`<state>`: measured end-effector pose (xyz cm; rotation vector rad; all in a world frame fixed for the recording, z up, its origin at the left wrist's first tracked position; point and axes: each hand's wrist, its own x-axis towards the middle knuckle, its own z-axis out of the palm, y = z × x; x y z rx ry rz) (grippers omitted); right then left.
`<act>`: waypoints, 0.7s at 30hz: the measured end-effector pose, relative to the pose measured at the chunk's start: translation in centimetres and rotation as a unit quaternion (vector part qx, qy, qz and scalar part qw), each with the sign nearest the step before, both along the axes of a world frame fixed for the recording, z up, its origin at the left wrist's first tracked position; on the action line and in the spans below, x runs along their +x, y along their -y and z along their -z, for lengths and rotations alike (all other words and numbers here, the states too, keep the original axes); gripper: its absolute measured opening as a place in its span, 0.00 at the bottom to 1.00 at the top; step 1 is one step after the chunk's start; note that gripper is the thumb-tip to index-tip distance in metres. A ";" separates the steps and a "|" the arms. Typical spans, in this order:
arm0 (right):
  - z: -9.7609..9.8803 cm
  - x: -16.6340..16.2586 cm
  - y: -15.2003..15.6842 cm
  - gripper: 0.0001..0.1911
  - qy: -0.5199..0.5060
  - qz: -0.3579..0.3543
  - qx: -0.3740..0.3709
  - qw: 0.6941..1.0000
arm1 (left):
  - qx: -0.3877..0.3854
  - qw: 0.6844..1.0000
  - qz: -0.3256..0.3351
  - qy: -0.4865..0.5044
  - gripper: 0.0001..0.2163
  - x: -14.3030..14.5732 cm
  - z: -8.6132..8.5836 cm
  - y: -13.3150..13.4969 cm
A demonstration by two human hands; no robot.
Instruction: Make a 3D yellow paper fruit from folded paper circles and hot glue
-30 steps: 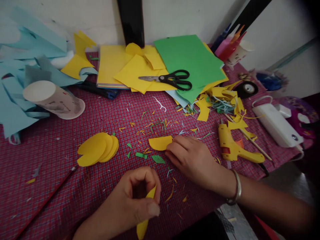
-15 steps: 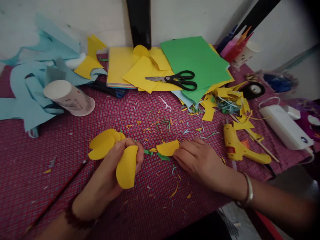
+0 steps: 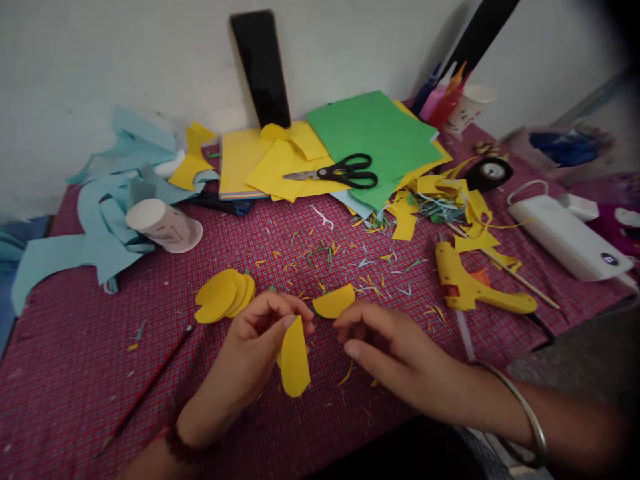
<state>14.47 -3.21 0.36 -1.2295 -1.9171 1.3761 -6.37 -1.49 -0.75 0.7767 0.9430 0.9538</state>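
Note:
Pinched between the thumb and fingers of my left hand (image 3: 265, 343) is a yellow paper piece (image 3: 296, 360) with a rounded lower end. My right hand (image 3: 395, 347) hovers to its right, fingers curved and apart, with nothing visible in them. Just beyond my right fingertips, a half-round yellow paper cutout (image 3: 334, 302) lies on the checked tablecloth (image 3: 240, 420). To the left of my left hand, several rounded yellow paper cutouts (image 3: 217, 297) overlap in a small pile.
Black-handled scissors (image 3: 345, 172) rest on yellow and green paper sheets (image 3: 373, 137). A yellow glue gun (image 3: 463, 280) and white power bank (image 3: 570, 237) lie right. A phone (image 3: 261, 70) leans on the wall. Left are a paper cup (image 3: 165, 225), blue scraps (image 3: 100, 220) and a thin brush (image 3: 150, 387).
My right hand has drawn back from the half-round cutout, its fingers now apart. My left hand has moved right with the yellow piece, which is turned more upright. The view has shifted.

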 end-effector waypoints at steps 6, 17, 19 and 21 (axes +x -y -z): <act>0.5 -2.1 0.0 0.14 -0.070 -0.020 -0.103 0.992 | 0.040 0.993 -0.055 -0.093 0.06 0.8 0.7 1.2; 1.3 -3.1 0.5 0.17 -0.081 0.004 -0.059 0.995 | -0.027 0.992 -0.104 -0.072 0.10 1.6 0.6 1.7; 1.5 -3.1 0.5 0.19 -0.109 0.002 -0.077 0.991 | -0.030 0.993 -0.098 -0.063 0.10 1.6 0.6 1.6; 1.5 -2.9 0.5 0.19 -0.137 -0.001 -0.100 0.985 | -0.036 0.994 -0.092 -0.052 0.10 1.6 0.6 1.5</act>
